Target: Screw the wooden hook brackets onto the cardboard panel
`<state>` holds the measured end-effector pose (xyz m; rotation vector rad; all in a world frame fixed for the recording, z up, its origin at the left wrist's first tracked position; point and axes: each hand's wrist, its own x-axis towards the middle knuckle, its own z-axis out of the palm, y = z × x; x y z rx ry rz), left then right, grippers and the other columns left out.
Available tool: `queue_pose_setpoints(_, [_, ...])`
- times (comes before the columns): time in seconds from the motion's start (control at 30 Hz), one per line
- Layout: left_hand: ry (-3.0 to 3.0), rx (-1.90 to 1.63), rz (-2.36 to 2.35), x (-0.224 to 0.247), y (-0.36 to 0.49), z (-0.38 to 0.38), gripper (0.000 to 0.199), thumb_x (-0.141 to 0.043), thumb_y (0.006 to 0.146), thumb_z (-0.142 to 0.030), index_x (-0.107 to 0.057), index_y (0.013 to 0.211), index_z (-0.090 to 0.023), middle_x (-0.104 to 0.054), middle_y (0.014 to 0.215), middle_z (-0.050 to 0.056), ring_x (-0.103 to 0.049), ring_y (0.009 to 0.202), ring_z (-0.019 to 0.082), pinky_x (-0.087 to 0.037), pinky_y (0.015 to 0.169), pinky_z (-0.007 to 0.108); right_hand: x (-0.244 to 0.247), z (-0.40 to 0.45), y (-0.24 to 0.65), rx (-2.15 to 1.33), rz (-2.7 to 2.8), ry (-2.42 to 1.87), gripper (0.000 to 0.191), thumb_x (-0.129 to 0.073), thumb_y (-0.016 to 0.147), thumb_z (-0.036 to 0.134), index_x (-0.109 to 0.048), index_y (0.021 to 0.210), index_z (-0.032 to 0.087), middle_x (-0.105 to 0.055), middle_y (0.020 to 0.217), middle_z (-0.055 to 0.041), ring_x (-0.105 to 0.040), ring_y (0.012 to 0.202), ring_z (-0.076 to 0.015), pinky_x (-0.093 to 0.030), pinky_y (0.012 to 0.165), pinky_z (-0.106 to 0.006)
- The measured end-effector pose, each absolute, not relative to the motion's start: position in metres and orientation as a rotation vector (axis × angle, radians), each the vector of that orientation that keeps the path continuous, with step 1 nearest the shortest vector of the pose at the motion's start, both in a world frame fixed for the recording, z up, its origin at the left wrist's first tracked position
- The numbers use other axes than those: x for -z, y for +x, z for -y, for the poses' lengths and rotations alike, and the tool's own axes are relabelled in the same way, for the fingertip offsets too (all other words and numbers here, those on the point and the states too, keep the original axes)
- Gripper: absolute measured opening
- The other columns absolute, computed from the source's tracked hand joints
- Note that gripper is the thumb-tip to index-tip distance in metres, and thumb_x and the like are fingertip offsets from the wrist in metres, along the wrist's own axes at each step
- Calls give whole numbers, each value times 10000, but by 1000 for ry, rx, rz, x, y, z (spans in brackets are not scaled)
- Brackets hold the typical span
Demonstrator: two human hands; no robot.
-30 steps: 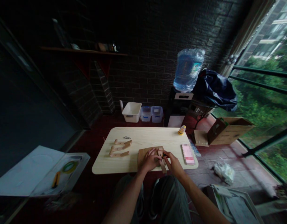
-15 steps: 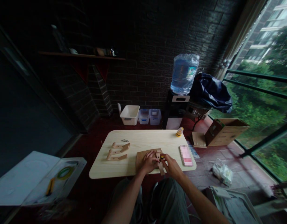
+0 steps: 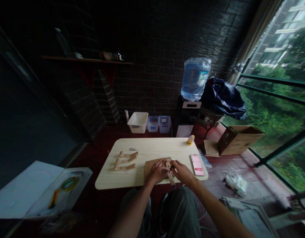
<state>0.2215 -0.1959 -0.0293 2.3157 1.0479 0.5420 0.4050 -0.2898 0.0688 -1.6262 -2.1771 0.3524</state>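
Note:
On a piece of cardboard [image 3: 148,169] at the table's front edge, my left hand [image 3: 158,171] grips a flat wooden piece [image 3: 171,179] with holes in it. Its lower end sticks out toward me. My right hand [image 3: 181,171] is closed at the right side of this piece, its fingertips pinched around a small dark object [image 3: 172,168], mostly covered by the fingers. Farther left lie several similar bent wooden pieces [image 3: 124,168], with a small group of dark screws or pins [image 3: 133,149] behind them.
The pale table [image 3: 157,145] also bears a yellow-capped bottle [image 3: 190,140] and a pink phone [image 3: 198,165] at its right. An open white case [image 3: 79,175] lies on the left. Bins [image 3: 138,122], a water dispenser [image 3: 188,115] and a cardboard box [image 3: 239,140] stand beyond.
My right hand's fingers have turned and closed further over the small object, whose yellow part showed before. The left hand and wooden piece stay nearly in place.

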Motion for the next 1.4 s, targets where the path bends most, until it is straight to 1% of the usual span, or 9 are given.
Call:
queue_pose_setpoints(0.1, [2325,-546,-1040,31,221,196,134,-744,802,-323,-785,929,-311,-474,1538,2,-352,1468,269,-261,1221,502,-92,278,403,-298,2491,-1749,300,-474,974,201,-509,1272,213,-668,1172,-105,-699,956,-207,-503,796,-284])
queue_pose_setpoints(0.2, [2333,-549,-1037,32,220,195,134,-749,801,-329,-785,927,-301,-477,1536,19,-357,1466,274,-257,1221,507,-101,267,398,-295,2584,-1775,321,-504,942,150,-537,1259,190,-705,1130,-131,-709,985,-241,-511,793,-299])
queue_pose_setpoints(0.43, [2340,-544,-1043,32,222,195,133,-734,810,-339,-785,926,-302,-490,1526,17,-360,1465,281,-255,1221,517,-95,258,392,-289,2643,-1783,427,-510,907,86,-513,1325,172,-711,1173,-152,-713,1032,-252,-535,828,-322])
queue_pose_setpoints(0.63, [2341,-563,-1056,31,221,197,130,-747,797,-330,-786,919,-312,-489,1527,12,-365,1462,280,-240,1224,518,-94,262,393,-263,2624,-1828,438,-542,922,140,-484,1356,158,-718,1173,-147,-713,1045,-261,-541,834,-316])
queue_pose_setpoints(0.8, [2352,-568,-1037,32,220,195,131,-733,808,-325,-786,925,-300,-512,1508,26,-382,1453,275,-265,1216,504,-98,266,391,-245,2624,-1842,391,-504,968,241,-499,1346,142,-732,1120,-175,-725,1009,-280,-553,790,-338])
queue_pose_setpoints(0.97, [2359,-562,-1032,34,220,194,145,-716,824,-353,-782,940,-296,-501,1518,26,-366,1462,283,-263,1213,523,-99,264,389,-244,2651,-1845,316,-532,931,192,-584,1242,172,-746,1071,-174,-731,982,-289,-552,784,-355])
queue_pose_setpoints(1.1, [2360,-551,-1037,35,221,194,135,-707,833,-344,-780,941,-307,-484,1532,18,-359,1466,279,-242,1220,530,-97,261,387,-249,2662,-1836,308,-528,930,162,-588,1231,166,-747,1074,-167,-731,981,-277,-550,792,-350])
queue_pose_setpoints(1.27, [2350,-530,-1051,31,222,196,146,-711,829,-337,-780,954,-306,-473,1540,27,-348,1474,283,-228,1226,531,-99,260,387,-243,2664,-1858,304,-546,943,209,-590,1233,131,-745,1076,-179,-730,989,-282,-551,792,-340])
queue_pose_setpoints(1.4, [2345,-510,-1046,24,220,198,154,-702,837,-354,-781,962,-312,-466,1545,23,-340,1478,288,-232,1226,539,-105,261,388,-240,2658,-1878,302,-546,942,247,-600,1221,144,-750,1066,-174,-734,977,-286,-557,774,-334])
